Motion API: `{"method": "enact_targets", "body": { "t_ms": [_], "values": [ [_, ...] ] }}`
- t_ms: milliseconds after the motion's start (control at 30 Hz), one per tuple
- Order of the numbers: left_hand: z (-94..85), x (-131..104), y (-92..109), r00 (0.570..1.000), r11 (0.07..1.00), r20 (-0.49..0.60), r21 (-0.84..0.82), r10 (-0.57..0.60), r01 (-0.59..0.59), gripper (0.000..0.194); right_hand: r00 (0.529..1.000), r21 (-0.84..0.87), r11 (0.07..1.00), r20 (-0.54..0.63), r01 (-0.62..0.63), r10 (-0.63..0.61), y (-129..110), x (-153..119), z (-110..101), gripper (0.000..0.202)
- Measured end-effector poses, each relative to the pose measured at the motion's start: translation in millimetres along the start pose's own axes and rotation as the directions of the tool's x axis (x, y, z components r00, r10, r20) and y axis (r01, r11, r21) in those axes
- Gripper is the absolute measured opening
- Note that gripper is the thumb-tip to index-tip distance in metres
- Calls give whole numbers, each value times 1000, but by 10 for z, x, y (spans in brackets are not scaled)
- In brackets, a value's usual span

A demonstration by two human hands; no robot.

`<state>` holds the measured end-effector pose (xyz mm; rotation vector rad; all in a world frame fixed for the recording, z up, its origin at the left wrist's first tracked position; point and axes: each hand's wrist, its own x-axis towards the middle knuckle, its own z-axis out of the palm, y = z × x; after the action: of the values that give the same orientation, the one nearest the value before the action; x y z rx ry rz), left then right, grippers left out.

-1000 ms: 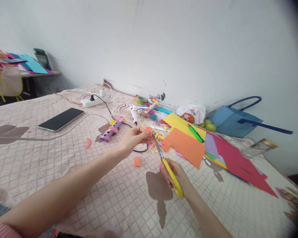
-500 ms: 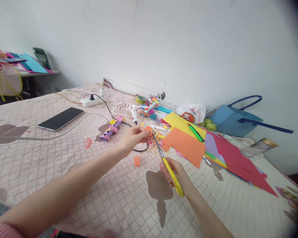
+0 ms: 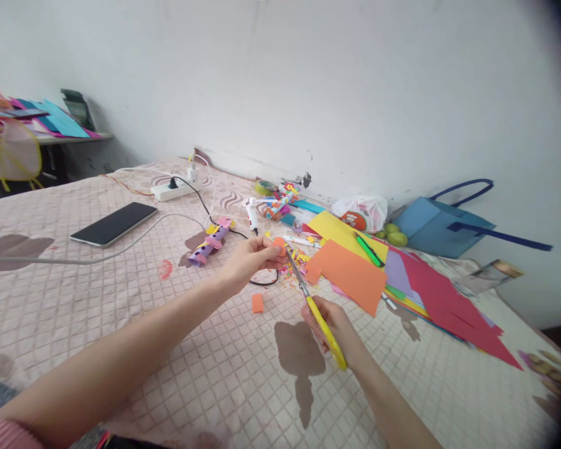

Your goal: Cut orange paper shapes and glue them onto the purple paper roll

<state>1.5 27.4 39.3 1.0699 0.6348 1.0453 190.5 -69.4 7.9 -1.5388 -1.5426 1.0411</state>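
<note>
My left hand (image 3: pixel 255 259) pinches a small orange paper piece (image 3: pixel 279 243) between thumb and fingers. Yellow-handled scissors (image 3: pixel 326 332) are gripped in my right hand (image 3: pixel 333 324), their blades pointing up and left to the edge of that piece. Below my left hand, a small orange rectangle (image 3: pixel 257 304) lies on the patterned cloth (image 3: pixel 215 368). Beyond the blades are scattered colourful paper scraps (image 3: pixel 300 257). A larger orange sheet (image 3: pixel 353 274) rests to their right, partly over a yellow sheet (image 3: pixel 341 234).
At the left lie a tablet (image 3: pixel 115 224) and a power strip (image 3: pixel 175 190) with cables. A decorated purple roll (image 3: pixel 210 244) and a glue gun (image 3: pixel 252 215) sit beyond my left hand. To the right are a green cutter (image 3: pixel 369 251), red paper (image 3: pixel 453 299) and a blue bag (image 3: pixel 442 226).
</note>
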Motion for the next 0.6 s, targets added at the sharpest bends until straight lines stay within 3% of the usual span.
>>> {"method": "enact_targets", "body": {
  "t_ms": [300,600],
  "values": [
    [10,-6,21,999,1000,-29,-16,-20,20,18,1000,-195,981,13,22,-20,-34,-13,-14,29],
    [3,-2,29,999,1000,-30,-1,-12,12,16,1000,-267,963,0,26,-27,-42,-5,-20,29]
  ]
}}
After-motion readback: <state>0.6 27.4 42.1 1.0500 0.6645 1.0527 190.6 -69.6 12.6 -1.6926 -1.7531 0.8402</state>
